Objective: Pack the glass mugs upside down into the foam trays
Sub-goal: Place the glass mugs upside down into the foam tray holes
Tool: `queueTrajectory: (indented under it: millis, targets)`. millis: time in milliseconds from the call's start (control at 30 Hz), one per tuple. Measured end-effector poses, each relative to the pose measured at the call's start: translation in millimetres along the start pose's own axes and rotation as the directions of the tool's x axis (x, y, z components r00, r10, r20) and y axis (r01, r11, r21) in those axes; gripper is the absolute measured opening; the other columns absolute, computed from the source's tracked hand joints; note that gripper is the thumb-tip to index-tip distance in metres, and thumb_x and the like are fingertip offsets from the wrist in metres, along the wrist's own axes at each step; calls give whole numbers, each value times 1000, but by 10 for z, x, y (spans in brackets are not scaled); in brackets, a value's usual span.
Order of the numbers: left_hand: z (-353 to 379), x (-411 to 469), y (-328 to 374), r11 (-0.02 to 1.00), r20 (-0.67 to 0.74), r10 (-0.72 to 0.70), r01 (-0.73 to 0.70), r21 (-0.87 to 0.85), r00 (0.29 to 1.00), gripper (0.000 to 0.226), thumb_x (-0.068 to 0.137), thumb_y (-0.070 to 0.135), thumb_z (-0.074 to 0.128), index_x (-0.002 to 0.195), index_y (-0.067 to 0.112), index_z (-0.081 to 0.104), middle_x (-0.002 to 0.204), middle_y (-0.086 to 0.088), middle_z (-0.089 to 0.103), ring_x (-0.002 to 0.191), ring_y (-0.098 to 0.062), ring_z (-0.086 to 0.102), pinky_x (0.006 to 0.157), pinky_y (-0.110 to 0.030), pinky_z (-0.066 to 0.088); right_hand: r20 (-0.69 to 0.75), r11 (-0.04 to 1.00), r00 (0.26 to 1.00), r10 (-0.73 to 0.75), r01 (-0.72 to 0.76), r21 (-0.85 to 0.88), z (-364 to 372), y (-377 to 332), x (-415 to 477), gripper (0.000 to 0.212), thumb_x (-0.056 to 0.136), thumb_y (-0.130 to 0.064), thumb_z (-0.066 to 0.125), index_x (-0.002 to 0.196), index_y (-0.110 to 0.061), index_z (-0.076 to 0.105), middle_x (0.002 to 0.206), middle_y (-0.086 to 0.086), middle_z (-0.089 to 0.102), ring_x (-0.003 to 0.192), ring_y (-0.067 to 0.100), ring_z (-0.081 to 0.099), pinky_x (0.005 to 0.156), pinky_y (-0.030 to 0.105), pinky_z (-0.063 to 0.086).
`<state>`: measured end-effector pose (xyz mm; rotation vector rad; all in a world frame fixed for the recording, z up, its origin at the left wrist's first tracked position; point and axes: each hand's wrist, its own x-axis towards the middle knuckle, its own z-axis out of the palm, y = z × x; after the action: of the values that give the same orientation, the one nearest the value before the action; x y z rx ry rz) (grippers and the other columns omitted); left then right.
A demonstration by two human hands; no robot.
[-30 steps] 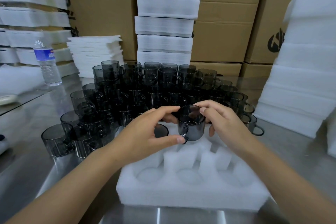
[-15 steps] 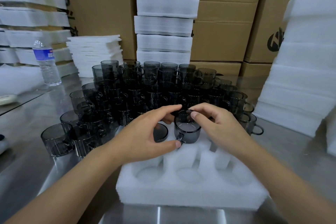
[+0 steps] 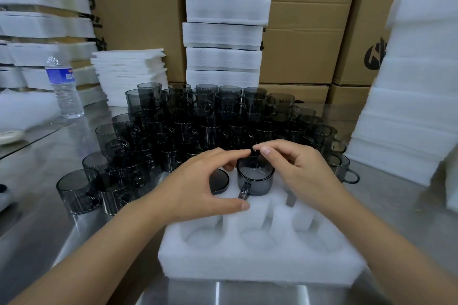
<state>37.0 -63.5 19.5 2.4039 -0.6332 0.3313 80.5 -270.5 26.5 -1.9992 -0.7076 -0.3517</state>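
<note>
Left hand and right hand grip the inverted smoked-glass mug, half sunk in the far middle pocket of the foam tray. I'd press evenly, handle lined up with its slot.

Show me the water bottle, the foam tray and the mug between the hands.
water bottle (image 3: 60, 76): head view, on its blue label.
foam tray (image 3: 260, 270): head view, on its near wall.
mug (image 3: 260, 184): head view, on its side wall.
</note>
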Motion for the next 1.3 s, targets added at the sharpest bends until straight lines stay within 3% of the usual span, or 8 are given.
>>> queueTrajectory:
  millis: [100,167,267,433,533,733,1000,1300]
  targets:
    - [3,1,-3,1000,4,1,-1,18,1000,72,68,63,68,130,56,33,114,24,52,111,6,47,97,-23,40,14,999,999,40,-40,-1,-5,5,-1,19,93,-38,52,94,-44,70,75,-29,67,69,-11,58,64,6,39]
    - [8,-2,-8,999,11,-2,2,35,1000,71,71,64,67,131,57,30,113,26,50,111,6,46,98,-22,39,20,998,998,66,-66,-15,-9,25,-1,32,90,-47,50,71,-32,70,53,-4,55,50,2,44,53,16,34]
    - [9,-6,-3,1000,15,-20,20,9,1000,67,70,69,63,128,60,31,112,29,49,111,8,46,96,-17,38,-8,994,995,98,-99,-55,-15,40,6,59,89,-51,48,52,-6,41,44,-4,29,43,9,28,46,19,26]
    - [16,9,43,994,-19,-67,65,-92,998,59,65,72,54,121,62,36,106,33,52,102,11,50,82,-6,40,46,980,979,200,-199,-24,-20,61,42,66,79,-69,38,85,-14,75,82,-2,73,67,-4,61,65,18,45]
    - [8,8,52,984,-40,-85,78,-158,996,54,63,67,59,114,58,44,95,31,56,94,12,54,78,-4,39,104,982,978,184,-187,19,-13,46,12,60,75,-75,36,91,-31,74,87,-14,72,80,-4,64,70,16,44]
    - [2,-4,54,999,-29,-16,14,-52,999,59,72,49,76,120,58,41,113,29,55,109,10,50,87,-6,38,108,994,989,105,-105,-1,15,57,11,12,88,-36,59,92,-39,70,89,-21,70,85,-3,64,76,15,49]
    - [19,18,29,982,1,-125,124,-145,992,70,56,68,67,122,55,48,109,29,59,106,17,50,88,-2,37,63,996,994,86,-85,-23,23,48,8,12,87,-41,58,92,-50,64,87,-22,68,80,-9,60,58,16,53]
    - [-6,-9,-25,986,77,-107,116,-122,991,61,69,54,74,123,50,47,118,27,57,115,12,48,101,-24,41,182,989,981,68,-42,-142,14,33,-10,45,77,-54,63,120,-40,62,100,-24,58,93,-7,54,74,7,41]
